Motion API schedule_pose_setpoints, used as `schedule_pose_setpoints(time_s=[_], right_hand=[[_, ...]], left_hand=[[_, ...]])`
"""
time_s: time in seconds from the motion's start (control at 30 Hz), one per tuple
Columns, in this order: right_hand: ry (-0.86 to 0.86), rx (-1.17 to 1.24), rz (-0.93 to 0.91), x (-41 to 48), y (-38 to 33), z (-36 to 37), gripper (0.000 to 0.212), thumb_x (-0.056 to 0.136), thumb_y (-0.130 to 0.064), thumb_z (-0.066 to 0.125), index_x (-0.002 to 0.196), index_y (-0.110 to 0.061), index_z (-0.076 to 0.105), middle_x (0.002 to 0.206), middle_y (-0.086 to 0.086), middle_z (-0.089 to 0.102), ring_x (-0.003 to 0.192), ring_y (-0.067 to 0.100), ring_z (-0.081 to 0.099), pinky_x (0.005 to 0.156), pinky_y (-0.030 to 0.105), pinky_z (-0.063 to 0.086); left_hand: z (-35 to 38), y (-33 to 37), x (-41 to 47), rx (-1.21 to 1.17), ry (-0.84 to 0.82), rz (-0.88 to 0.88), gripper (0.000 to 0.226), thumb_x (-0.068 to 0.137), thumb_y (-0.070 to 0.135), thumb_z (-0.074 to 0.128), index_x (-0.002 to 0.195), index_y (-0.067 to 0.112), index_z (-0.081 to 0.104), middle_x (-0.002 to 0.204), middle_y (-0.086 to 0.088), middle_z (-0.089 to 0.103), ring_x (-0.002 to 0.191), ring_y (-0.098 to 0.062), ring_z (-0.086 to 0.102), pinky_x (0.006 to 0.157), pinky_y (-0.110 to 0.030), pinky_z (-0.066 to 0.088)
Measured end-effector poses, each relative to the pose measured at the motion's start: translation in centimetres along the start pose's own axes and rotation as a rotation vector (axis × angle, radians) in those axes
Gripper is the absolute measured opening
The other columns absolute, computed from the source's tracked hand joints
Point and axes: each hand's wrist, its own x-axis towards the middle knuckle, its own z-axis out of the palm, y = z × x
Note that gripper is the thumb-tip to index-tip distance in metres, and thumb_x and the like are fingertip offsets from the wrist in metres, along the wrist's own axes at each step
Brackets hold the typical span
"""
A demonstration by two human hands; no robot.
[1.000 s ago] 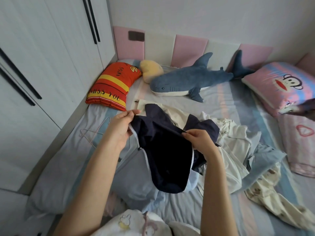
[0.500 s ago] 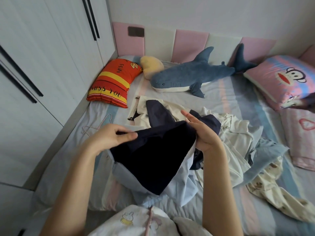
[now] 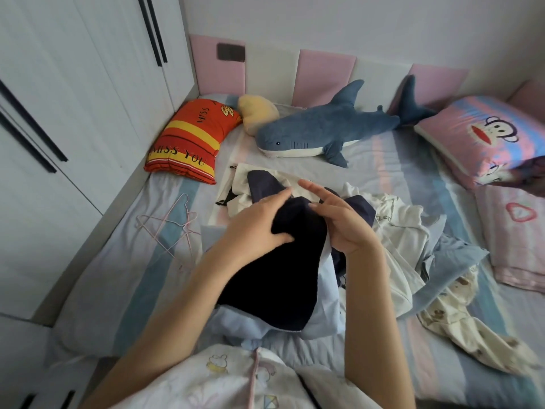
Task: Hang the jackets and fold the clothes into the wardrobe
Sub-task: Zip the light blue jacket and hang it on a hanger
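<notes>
A dark navy jacket (image 3: 277, 276) with a pale blue lining hangs in front of me over the bed. My left hand (image 3: 259, 222) grips its top edge, thumb under the fabric. My right hand (image 3: 339, 219) holds the same edge from the right, with the index and middle fingers stretched out. A heap of white, pale blue and printed clothes (image 3: 413, 249) lies on the bed to the right. Thin pink wire hangers (image 3: 171, 228) lie on the sheet to the left. The white wardrobe (image 3: 73, 98) with black handles stands along the left, doors closed.
A blue shark plush (image 3: 318, 131), a red and yellow pillow (image 3: 188, 143), a yellow cushion (image 3: 259, 113) and a pink cartoon pillow (image 3: 483, 140) lie at the head of the striped bed (image 3: 124, 290). A folded pink blanket (image 3: 519, 237) lies at the right edge.
Both hands have come together at the top of the navy jacket, bunching its upper edge. The left hand moved right towards the right hand. The view shifted slightly.
</notes>
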Motion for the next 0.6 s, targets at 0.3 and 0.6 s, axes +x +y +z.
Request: schedule_pose_setpoints(time_s=[0.3,0.6], right_hand=[[0.417,-0.858,-0.116,-0.6,2.4,-0.5,0.024,0.081,-0.009,0.07,0.092,-0.027,0.058,0.087,-0.005,0.061,0.076,0.006,0.056,0.077,0.021,0.046],[0.262,-0.505,0.06,-1.1,6.8,-3.2,0.015,0.097,-0.016,0.054,0.083,-0.014,0.061,0.071,-0.002,0.05,0.066,0.009,0.047,0.07,0.029,0.044]], left_hand=[[1.2,-0.1,2.4,0.114,0.377,0.0,0.039,0.087,0.005,0.046,0.117,0.014,0.068,0.094,-0.019,0.071,0.086,-0.039,0.064,0.072,-0.043,0.052],[0.2,-2.3,3.0,0.058,0.476,-0.08,0.039,0.083,-0.001,0.047,0.114,0.01,0.069,0.097,-0.016,0.072,0.088,-0.035,0.065,0.073,-0.035,0.048]])
